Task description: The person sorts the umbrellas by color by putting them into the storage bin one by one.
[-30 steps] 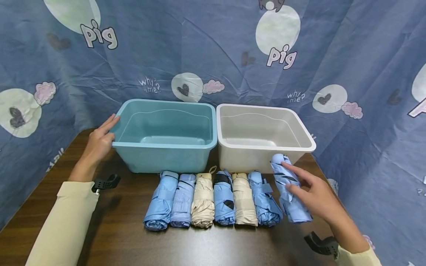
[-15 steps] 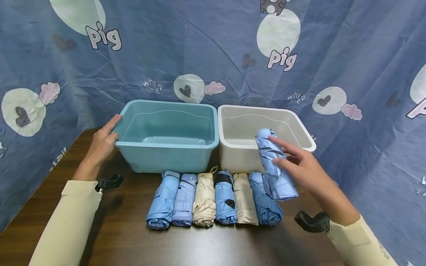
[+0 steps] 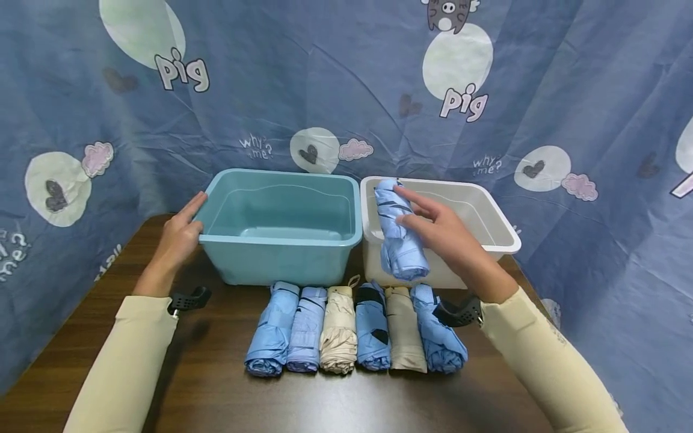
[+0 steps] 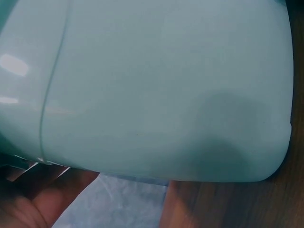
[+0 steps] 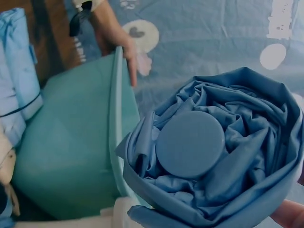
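Fingers of the right hand (image 3: 443, 231) clamped a rolled blue umbrella (image 3: 399, 231) by the white bin (image 3: 441, 273), likely keeping it furled. The left hand (image 3: 181, 236) touched the teal bin (image 3: 281, 263), perhaps steadying it; I couldn't tell its grip.

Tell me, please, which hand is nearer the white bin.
Right: the right hand holds a blue umbrella at the front of the white bin; the left hand touches the left end of the teal bin.

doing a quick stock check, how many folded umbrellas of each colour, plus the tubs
Blue umbrellas: 5 (4 on the table, 1 in the right hand)
Cream umbrellas: 2
Blue-green tub: 1
White tub: 1
Total: 9
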